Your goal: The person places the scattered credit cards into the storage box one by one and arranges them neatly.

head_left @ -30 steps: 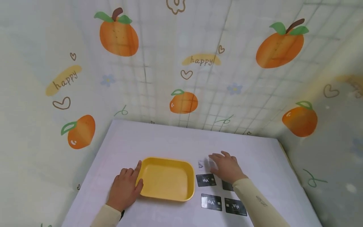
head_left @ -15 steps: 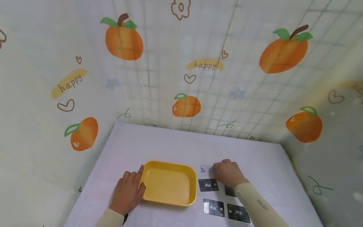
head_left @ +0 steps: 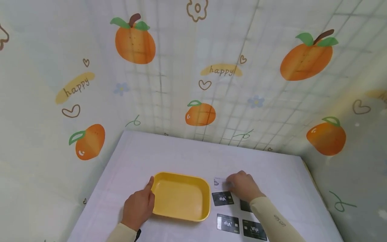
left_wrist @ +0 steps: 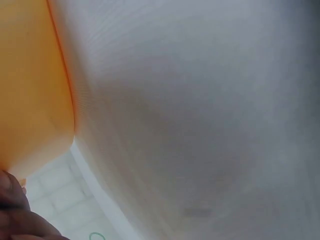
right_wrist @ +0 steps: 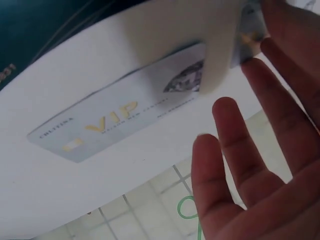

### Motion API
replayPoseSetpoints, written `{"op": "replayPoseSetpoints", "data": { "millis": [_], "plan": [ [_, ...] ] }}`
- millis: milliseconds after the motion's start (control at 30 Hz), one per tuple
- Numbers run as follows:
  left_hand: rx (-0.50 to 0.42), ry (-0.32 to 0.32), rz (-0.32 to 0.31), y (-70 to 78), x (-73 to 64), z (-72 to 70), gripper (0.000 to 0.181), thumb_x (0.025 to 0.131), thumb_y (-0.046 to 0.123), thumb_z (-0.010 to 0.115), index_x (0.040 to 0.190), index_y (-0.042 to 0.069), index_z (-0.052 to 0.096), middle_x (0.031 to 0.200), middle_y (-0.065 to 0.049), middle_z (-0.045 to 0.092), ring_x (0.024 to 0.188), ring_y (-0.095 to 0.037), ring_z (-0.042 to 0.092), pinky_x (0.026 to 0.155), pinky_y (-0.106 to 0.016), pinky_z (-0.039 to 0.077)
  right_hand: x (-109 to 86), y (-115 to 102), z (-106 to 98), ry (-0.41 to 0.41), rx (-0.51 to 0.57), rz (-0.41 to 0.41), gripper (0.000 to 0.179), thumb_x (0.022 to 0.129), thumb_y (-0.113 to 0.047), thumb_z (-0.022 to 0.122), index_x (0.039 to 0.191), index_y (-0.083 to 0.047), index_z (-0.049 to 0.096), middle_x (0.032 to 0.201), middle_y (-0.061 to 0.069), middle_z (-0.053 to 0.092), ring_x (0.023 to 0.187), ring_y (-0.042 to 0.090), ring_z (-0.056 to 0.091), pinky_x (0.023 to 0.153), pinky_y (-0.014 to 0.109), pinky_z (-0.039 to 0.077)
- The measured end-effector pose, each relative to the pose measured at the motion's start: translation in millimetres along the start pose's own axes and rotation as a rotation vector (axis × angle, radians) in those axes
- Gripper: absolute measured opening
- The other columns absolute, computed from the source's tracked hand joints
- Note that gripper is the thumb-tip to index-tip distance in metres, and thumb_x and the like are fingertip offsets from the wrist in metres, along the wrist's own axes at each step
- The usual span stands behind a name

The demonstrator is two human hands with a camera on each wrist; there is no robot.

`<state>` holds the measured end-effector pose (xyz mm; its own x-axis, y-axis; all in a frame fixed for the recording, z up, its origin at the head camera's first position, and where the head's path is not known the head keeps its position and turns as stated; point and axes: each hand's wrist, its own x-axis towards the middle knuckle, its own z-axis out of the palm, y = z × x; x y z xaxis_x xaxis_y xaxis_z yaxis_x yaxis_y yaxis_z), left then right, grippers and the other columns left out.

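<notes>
A yellow tray [head_left: 181, 196] rests on the white table. My left hand [head_left: 138, 207] lies against its left side, the straight index finger touching the rim at the far left corner. Only part of that hand's fingers [left_wrist: 20, 215] enters the left wrist view. To the right of the tray, my right hand [head_left: 244, 186] is low over a pale card [head_left: 219, 183] lying flat. In the right wrist view thumb and index finger pinch this card [right_wrist: 249, 37] at its edges, the other fingers spread apart. Another pale VIP card [right_wrist: 117, 107] lies beside the hand, hidden in the head view.
Nearer me lie several black VIP cards, one [head_left: 222, 198] just below the pale card, others [head_left: 228, 223] [head_left: 254, 230] in a front row. My right forearm partly covers one black card [head_left: 245, 205]. A patterned curtain [head_left: 169, 84] stands behind the table.
My right hand has come down onto the pale card, its fingers drawing together. The left hand has turned slightly at the tray's rim, its index finger still touching. The head view has shifted a little.
</notes>
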<state>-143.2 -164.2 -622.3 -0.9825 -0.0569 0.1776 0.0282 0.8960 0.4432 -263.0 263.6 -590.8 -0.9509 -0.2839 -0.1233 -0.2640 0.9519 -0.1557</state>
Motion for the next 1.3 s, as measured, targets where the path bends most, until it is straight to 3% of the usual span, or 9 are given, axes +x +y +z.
{"op": "replayPoseSetpoints", "data": {
  "millis": [233, 567, 1000, 1300],
  "plan": [
    [0.001, 0.055, 0.017, -3.2, -0.4, 6.2, 0.058, 0.102, 0.023, 0.054, 0.160, 0.024, 0.049, 0.050, 0.007, 0.036, 0.041, -0.013, 0.028, 0.041, -0.031, 0.026, 6.2, -1.8, -4.6, 0.005, 0.061, 0.005, 0.042, 0.079, -0.014, 0.092, 0.119, -0.020, 0.080, 0.113, -0.001, 0.073, 0.105, 0.026, 0.061, 0.099, 0.056, 0.051],
    [-0.007, 0.038, 0.008, -1.3, -1.7, 1.8, 0.059, 0.101, 0.021, 0.057, 0.160, 0.022, 0.050, 0.051, 0.007, 0.035, 0.041, -0.013, 0.028, 0.040, -0.031, 0.026, 17.5, -0.7, -7.2, -0.073, 0.112, 0.027, 0.055, 0.076, -0.014, 0.095, 0.127, -0.020, 0.076, 0.124, 0.000, 0.071, 0.116, 0.029, 0.060, 0.104, 0.059, 0.048],
    [-0.023, 0.083, 0.029, -2.3, -1.9, 4.3, 0.059, 0.100, 0.020, 0.059, 0.158, 0.021, 0.052, 0.048, 0.009, 0.033, 0.039, -0.010, 0.023, 0.038, -0.029, 0.023, 23.4, -0.5, -8.7, -0.112, 0.079, -0.012, 0.047, 0.078, -0.014, 0.094, 0.121, -0.019, 0.075, 0.108, -0.002, 0.064, 0.098, 0.021, 0.061, 0.096, 0.049, 0.056],
    [-0.021, 0.027, 0.001, 0.0, -0.1, 0.3, 0.059, 0.101, 0.021, 0.057, 0.159, 0.019, 0.051, 0.049, 0.007, 0.035, 0.039, -0.012, 0.026, 0.038, -0.031, 0.025, 21.0, -3.6, -8.4, -0.114, 0.097, 0.015, 0.044, 0.079, -0.013, 0.090, 0.121, -0.017, 0.078, 0.110, -0.002, 0.062, 0.098, 0.020, 0.061, 0.094, 0.048, 0.057]
  ]
}}
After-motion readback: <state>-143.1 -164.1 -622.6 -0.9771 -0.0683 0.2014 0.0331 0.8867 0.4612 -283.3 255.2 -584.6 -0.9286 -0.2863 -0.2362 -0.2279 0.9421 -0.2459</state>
